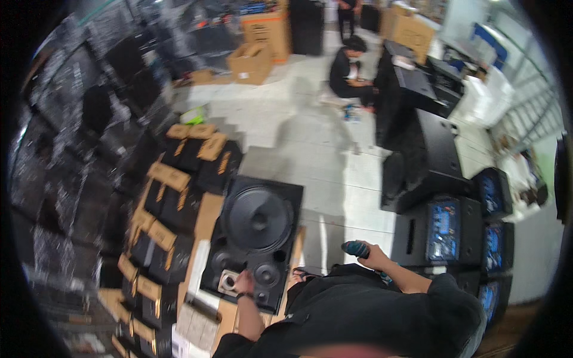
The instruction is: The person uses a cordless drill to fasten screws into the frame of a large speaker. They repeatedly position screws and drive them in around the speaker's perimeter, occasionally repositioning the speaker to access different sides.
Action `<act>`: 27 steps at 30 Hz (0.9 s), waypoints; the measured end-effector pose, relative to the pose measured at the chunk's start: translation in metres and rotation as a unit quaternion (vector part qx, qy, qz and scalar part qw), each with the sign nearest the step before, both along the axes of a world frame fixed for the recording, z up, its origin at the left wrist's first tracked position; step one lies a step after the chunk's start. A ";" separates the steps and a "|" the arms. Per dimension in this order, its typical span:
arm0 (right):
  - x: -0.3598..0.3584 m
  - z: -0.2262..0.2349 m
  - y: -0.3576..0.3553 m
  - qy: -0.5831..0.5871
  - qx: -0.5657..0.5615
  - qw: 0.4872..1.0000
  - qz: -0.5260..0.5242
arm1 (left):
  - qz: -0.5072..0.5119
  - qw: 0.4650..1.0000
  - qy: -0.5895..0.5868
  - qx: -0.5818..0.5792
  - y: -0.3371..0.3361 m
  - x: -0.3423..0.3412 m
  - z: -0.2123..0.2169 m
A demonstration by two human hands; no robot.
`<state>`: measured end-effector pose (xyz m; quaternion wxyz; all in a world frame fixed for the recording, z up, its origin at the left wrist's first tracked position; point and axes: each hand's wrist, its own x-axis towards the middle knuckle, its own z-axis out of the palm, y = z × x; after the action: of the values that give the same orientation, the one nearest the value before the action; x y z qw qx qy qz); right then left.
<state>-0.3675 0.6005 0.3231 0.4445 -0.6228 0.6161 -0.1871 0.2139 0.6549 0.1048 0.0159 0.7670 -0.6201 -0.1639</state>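
In front of me lies a black speaker cabinet [236,238] with one large round cone [259,219] at its far end and smaller round drivers [266,274] nearer me. My left hand [243,282] reaches down onto the near part, at the edge of a pale square piece with a round dark opening [227,282]. Its fingers are too small and blurred to show whether they grip that piece. Off to the right, my right hand [375,258] is wrapped round a teal and black cordless drill [356,249], held clear of the cabinet and pointing left.
Black boxes with cardboard pieces [169,175] line the left, beside plastic-wrapped black cabinets [77,131]. More speaker cabinets [427,155] and units with blue panels [444,227] stand at the right. Farther off, a person [349,71] sits low by cardboard boxes [250,61]; another person stands behind.
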 end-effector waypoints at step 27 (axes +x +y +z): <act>0.251 0.137 -0.217 -0.200 -0.136 0.842 0.482 | 0.349 0.251 0.808 -0.403 -0.103 -0.135 0.300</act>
<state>-0.1167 0.3834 0.4602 0.5030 -0.8445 0.1046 -0.1513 0.0785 0.5515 0.4045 0.8714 0.2703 0.0588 -0.4052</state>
